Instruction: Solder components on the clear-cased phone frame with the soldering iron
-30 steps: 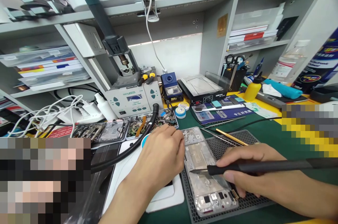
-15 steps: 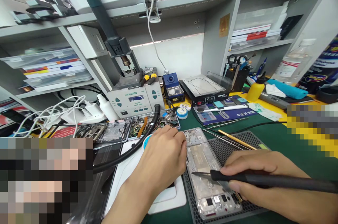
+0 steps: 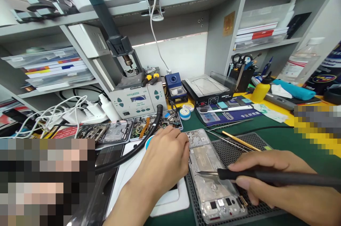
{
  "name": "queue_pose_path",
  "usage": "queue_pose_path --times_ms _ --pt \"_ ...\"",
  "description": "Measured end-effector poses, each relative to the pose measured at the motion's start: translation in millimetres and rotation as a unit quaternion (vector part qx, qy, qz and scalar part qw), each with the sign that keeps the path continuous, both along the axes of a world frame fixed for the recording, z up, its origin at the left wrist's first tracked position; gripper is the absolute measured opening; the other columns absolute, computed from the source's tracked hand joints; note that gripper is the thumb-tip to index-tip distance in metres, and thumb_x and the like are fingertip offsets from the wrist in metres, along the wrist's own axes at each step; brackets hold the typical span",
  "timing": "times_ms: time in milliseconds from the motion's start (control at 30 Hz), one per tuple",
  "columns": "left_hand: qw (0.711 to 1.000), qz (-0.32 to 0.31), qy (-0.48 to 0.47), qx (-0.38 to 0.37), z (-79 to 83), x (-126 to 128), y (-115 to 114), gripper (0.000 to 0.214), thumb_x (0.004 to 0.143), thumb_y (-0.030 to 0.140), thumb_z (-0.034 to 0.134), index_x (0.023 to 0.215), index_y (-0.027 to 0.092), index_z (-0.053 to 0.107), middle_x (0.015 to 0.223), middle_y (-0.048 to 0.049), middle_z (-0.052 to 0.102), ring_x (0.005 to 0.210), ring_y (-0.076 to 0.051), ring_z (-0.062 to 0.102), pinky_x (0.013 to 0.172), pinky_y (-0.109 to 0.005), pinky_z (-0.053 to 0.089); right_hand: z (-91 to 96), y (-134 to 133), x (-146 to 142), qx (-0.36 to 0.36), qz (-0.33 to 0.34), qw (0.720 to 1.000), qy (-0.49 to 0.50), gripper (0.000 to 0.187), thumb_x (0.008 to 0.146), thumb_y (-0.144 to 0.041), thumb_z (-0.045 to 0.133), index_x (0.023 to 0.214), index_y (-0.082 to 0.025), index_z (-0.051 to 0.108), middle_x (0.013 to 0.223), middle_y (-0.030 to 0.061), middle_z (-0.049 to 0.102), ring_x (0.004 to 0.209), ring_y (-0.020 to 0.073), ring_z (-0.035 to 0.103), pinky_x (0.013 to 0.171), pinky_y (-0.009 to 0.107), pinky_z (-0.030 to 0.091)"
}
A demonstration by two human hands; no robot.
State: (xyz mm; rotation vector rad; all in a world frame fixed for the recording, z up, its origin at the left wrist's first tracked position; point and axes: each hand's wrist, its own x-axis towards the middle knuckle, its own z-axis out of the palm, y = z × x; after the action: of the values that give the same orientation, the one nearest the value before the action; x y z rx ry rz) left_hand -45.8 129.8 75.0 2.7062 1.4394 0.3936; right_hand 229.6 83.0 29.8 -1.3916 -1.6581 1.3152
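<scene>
The right hand [image 3: 269, 178] pinches a black-handled tool [image 3: 266, 176] between thumb and forefinger, its metal tip lying low over the middle of the opened phone frame [image 3: 213, 179]. Against the earlier views the tip has dropped slightly and slid toward the frame's left edge; it now appears to bear on the inner plate, though contact cannot be confirmed. The left hand [image 3: 165, 158] rests just left of the tip, its fingers [image 3: 179, 140] curled and pressed against the frame's upper left edge, unchanged in position, apparently bracing it. The frame lies on a perforated mat [image 3: 239, 148] on the green tabletop [image 3: 277, 133]. Beyond the left fingers sit a parts tray [image 3: 149, 124] and a solder roll [image 3: 184, 113].
</scene>
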Motion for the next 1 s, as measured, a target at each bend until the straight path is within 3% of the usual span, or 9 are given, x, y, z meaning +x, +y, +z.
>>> queue_pose_path --times_ms 67,133,267,400,800,1000 --pt "1.000 0.001 0.001 0.000 0.0 0.4 -0.2 0.028 0.104 0.014 0.045 0.091 0.017 0.070 0.092 -0.0082 0.070 0.093 -0.028 0.064 0.086 -0.048 0.055 2.4 1.9 -6.4 -0.040 -0.012 0.999 0.020 0.035 0.088 -0.057 0.085 0.101 -0.025 0.080 0.056 0.0006 0.073 0.048 0.0153 0.065 0.043 0.019 0.052" --pt "1.000 0.002 0.002 0.000 0.0 0.2 -0.1 0.028 0.104 0.014 0.046 0.091 0.017 0.070 0.092 -0.0082 0.070 0.093 -0.028 0.064 0.086 -0.048 0.055 6.8 4.9 -12.1 -0.071 -0.016 0.995 0.071 0.040 0.086 -0.059 0.086 0.098 -0.022 0.076 0.062 0.0028 0.076 0.045 0.0139 0.065 0.039 0.018 0.050" --pt "1.000 0.002 0.008 0.000 -0.5 -1.0 0.7 0.026 0.103 0.015 0.047 0.090 0.017 0.070 0.092 -0.0084 0.070 0.094 -0.029 0.064 0.087 -0.049 0.056 17.3 11.7 -15.5 -0.107 0.014 0.980 0.166 0.039 0.085 -0.051 0.091 0.095 -0.018 0.074 0.081 0.0089 0.082 0.047 0.0136 0.069 0.037 0.017 0.052" --pt "1.000 0.000 0.014 -0.001 -1.2 -0.8 0.1 0.025 0.103 0.014 0.048 0.090 0.016 0.070 0.092 -0.0090 0.071 0.094 -0.029 0.064 0.088 -0.051 0.057 22.8 15.2 -14.3 -0.148 0.037 0.963 0.223 0.035 0.085 -0.041 0.094 0.096 -0.016 0.072 0.081 0.0065 0.081 0.054 0.0175 0.076 0.039 0.017 0.058" --pt "1.000 0.003 0.024 -0.001 -0.1 0.4 -0.4 0.024 0.101 0.014 0.051 0.094 0.016 0.074 0.096 -0.0097 0.074 0.096 -0.031 0.066 0.092 -0.055 0.058 19.2 15.1 -14.2 -0.148 0.017 0.977 0.151 0.041 0.083 -0.050 0.093 0.099 -0.015 0.080 0.078 0.0070 0.081 0.050 0.0199 0.076 0.037 0.020 0.062" --pt "1.000 -0.001 0.030 0.000 0.0 0.7 0.5 0.024 0.101 0.014 0.051 0.093 0.015 0.074 0.095 -0.0098 0.074 0.095 -0.031 0.066 0.091 -0.054 0.058 14.6 18.5 -9.0 -0.151 0.021 0.976 0.155 0.035 0.086 -0.044 0.092 0.100 -0.016 0.076 0.080 0.0084 0.083 0.043 0.0136 0.068 0.038 0.019 0.059"
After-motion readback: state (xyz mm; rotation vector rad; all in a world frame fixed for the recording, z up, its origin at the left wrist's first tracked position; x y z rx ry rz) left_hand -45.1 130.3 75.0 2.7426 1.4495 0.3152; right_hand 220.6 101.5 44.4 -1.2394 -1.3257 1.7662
